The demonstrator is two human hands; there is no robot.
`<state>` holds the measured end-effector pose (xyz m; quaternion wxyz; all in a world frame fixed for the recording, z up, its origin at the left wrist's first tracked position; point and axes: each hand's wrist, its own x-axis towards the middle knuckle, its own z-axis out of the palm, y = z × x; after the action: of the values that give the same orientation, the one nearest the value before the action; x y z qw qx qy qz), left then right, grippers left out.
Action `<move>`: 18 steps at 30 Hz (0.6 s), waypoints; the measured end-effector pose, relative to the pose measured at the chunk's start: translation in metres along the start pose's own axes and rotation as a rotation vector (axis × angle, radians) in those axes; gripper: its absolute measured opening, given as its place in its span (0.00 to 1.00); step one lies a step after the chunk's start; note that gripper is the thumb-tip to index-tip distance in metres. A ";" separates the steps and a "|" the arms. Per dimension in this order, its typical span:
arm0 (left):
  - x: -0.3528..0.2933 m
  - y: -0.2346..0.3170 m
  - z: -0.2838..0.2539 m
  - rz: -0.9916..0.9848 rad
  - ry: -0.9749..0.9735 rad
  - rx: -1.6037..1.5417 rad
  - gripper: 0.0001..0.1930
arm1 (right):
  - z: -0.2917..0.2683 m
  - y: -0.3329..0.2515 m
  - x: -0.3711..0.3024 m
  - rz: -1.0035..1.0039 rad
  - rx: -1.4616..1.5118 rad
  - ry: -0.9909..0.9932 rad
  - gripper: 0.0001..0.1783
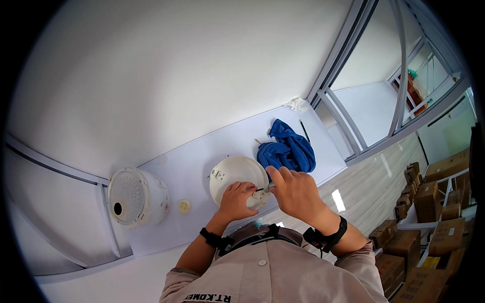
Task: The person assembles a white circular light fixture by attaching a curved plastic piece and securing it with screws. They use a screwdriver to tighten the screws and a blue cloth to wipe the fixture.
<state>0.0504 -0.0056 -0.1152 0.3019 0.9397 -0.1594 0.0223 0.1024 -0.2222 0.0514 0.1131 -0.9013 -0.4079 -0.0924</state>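
White round cover [237, 174], frame centre — left hand [235, 199] pinches its small fitting [256, 200], right hand [295, 192] grips a screwdriver [266, 188]. Keep the tip square — brace the cover.

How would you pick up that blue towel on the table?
Pinch the blue towel at the raised fold on top, coming from above. It lies crumpled in a soft heap on the white table, so the folds stand up for fingers to grab, and nothing covers it. The right hand is nearest.
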 end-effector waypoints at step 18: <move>0.002 -0.001 -0.001 0.010 0.030 -0.034 0.34 | 0.011 -0.001 0.000 -0.023 -0.017 -0.040 0.24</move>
<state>0.0524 -0.0049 -0.1150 0.3199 0.9332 -0.1597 0.0351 0.1027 -0.2188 0.0409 0.0962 -0.8992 -0.4194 -0.0792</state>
